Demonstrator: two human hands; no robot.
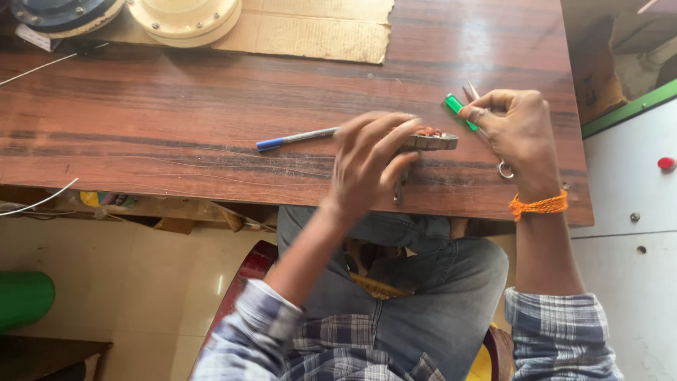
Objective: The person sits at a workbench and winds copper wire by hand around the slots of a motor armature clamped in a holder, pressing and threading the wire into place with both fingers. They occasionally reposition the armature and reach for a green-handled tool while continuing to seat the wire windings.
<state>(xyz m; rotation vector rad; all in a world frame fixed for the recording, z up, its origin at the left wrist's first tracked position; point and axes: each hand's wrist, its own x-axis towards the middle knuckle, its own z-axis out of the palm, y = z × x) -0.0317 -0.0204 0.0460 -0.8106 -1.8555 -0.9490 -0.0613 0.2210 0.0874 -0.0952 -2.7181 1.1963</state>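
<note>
- The left hand [367,166] is curled over a small flat metal part [431,142] near the front edge of the wooden table [176,120]. Its fingers press down on the part and hold it in place.
- The part is grey, with something reddish showing on top. Most of it is hidden under the fingers.
- The right hand [518,130] is just to the right of the part. It is closed around a thin tool with a green handle [457,109]. A metal ring [505,169] hangs below this hand.
- The tip of the tool is close to the right end of the part. I cannot tell if it touches.
- A blue pen [293,138] lies on the table to the left, with one end by the left hand.
- Far back on the table lie a piece of cardboard [317,28] and two round covers, one cream [185,17] and one dark [60,14].
- The work on the part looks to be in the middle. I cannot tell how much is done.
</note>
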